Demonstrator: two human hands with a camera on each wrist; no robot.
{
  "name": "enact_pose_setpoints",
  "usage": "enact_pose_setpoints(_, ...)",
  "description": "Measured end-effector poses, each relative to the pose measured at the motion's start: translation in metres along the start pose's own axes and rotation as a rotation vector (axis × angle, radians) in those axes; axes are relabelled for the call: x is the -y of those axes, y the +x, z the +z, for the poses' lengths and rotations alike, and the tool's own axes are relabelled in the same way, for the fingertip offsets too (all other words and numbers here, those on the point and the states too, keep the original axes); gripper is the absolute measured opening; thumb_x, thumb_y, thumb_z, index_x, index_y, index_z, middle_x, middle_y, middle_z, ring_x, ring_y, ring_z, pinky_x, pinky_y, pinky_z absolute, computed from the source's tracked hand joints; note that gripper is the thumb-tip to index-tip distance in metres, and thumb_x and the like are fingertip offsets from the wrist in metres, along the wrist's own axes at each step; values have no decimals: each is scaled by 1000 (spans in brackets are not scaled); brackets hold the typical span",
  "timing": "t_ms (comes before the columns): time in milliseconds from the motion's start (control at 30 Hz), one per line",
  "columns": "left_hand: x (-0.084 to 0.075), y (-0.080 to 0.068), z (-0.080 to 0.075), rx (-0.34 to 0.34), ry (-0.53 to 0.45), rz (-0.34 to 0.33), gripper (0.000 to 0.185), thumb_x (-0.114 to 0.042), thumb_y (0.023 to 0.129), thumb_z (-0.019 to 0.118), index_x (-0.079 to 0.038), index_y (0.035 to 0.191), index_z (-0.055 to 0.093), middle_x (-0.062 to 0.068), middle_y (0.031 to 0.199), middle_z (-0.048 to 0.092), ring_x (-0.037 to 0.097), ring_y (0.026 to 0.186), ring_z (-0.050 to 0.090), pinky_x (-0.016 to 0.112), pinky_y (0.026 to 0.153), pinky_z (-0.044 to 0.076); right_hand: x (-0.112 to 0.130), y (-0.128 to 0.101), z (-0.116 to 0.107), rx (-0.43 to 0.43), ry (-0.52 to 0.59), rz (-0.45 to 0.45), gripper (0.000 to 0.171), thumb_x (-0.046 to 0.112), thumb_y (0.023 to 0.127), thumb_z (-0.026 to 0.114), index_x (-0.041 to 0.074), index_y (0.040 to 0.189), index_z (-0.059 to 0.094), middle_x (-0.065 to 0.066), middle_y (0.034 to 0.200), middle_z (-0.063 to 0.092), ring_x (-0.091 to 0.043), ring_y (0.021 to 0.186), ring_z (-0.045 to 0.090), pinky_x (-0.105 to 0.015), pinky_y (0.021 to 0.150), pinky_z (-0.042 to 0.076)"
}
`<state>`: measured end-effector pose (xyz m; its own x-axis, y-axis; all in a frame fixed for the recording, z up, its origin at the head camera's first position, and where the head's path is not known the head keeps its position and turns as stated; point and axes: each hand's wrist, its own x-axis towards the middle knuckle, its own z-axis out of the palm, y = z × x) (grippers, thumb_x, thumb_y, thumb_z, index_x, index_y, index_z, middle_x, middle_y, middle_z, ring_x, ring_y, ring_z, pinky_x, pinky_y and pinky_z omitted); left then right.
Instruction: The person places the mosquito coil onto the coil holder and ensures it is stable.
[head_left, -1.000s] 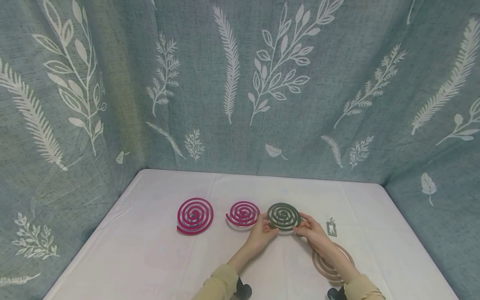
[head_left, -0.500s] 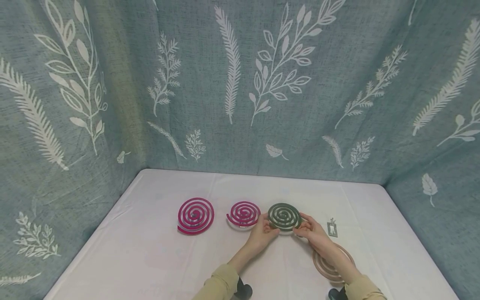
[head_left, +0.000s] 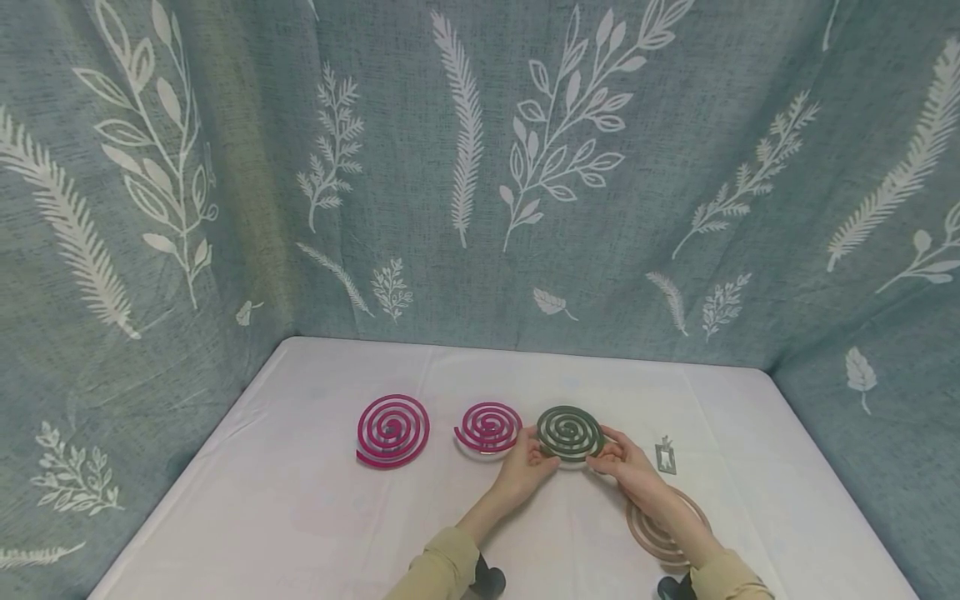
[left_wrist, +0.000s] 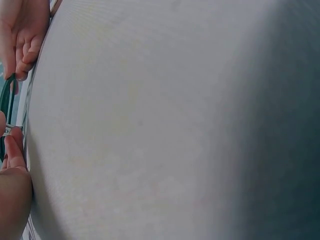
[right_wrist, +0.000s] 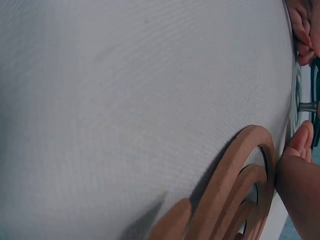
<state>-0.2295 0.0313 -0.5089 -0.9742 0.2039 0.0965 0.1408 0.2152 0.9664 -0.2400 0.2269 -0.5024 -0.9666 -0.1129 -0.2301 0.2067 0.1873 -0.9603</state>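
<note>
A green mosquito coil (head_left: pixel 568 431) sits raised a little off the white table between my two hands. My left hand (head_left: pixel 522 462) pinches its left edge, and my right hand (head_left: pixel 628 471) pinches the right edge, thumbs toward me. Seen from the right wrist, a small metal stand (right_wrist: pixel 307 107) is under the coil. Just left of my left hand, a pink mosquito coil (head_left: pixel 489 426) is raised on a stand. Under my right forearm lies a brown coil (head_left: pixel 651 540), partly hidden by the arm.
Farther left is a second pink mosquito coil (head_left: pixel 392 429). A flat metal coil stand (head_left: pixel 665 457) lies to the right of my right hand. The white table (head_left: pixel 300 500) ends at a blue-green leaf-patterned curtain (head_left: pixel 420 275) behind and at both sides.
</note>
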Motion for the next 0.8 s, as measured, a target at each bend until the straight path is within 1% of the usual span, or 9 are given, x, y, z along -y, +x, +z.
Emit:
enact_pose_setpoints(200, -25, -9, -5, -4, -39, 3, 59, -2, 79, 62, 13, 127, 31, 24, 92, 54, 13, 74, 44, 13, 62, 38, 0, 0, 0, 0, 3, -6, 73, 9, 78, 66, 2, 137, 24, -2, 86, 54, -9, 71, 52, -20, 74, 44)
enact_pose_setpoints(267, -28, -10, -6, -5, -43, 5, 58, -1, 79, 62, 14, 126, 31, 25, 91, 53, 14, 74, 45, 13, 62, 39, 0, 0, 0, -1, 0, -6, 73, 9, 78, 66, 2, 137, 24, -2, 85, 54, -8, 71, 52, -20, 74, 44)
enact_pose_setpoints(333, -24, -9, -5, -10, -39, 8, 58, -1, 79, 62, 13, 126, 32, 24, 91, 54, 13, 73, 45, 13, 62, 39, 0, 0, 0, -5, 1, -5, 72, 8, 78, 66, 2, 137, 25, -2, 85, 53, -8, 70, 52, -19, 73, 44)
enact_pose_setpoints(367, -20, -8, -4, -14, -33, 16, 58, -1, 79, 62, 13, 126, 32, 23, 91, 54, 12, 73, 45, 14, 62, 39, 1, 0, 1, -5, 2, -6, 72, 8, 78, 66, 2, 137, 25, -1, 84, 53, -8, 70, 52, -19, 73, 44)
enact_pose_setpoints(500, -3, -1, 0, -22, -14, 14, 61, -6, 79, 64, 8, 128, 32, 16, 92, 55, 7, 74, 45, 14, 64, 41, 1, 0, 1, -4, 14, -11, 72, 6, 78, 65, 1, 136, 24, -1, 83, 53, -8, 69, 51, -19, 71, 45)
enact_pose_setpoints(567, 2, 1, 1, -22, -5, 11, 61, -8, 79, 65, 7, 129, 32, 14, 92, 55, 7, 74, 45, 14, 65, 41, 1, 0, 1, 1, 21, -15, 72, 5, 78, 65, 0, 137, 24, -1, 83, 53, -7, 68, 51, -19, 71, 45)
enact_pose_setpoints(667, 0, 1, 1, -20, -10, 3, 62, -7, 79, 65, 7, 129, 32, 16, 93, 55, 8, 74, 45, 14, 64, 41, 1, 0, 0, 7, 24, -19, 72, 5, 78, 65, 0, 137, 23, -1, 82, 53, -7, 68, 51, -19, 71, 45)
enact_pose_setpoints(800, -15, -4, -2, -11, -33, -1, 60, -2, 79, 63, 13, 127, 31, 22, 93, 54, 12, 75, 45, 13, 63, 40, 1, -1, 0, 9, 25, -20, 72, 5, 79, 65, 1, 137, 23, -1, 82, 52, -7, 68, 51, -19, 71, 45)
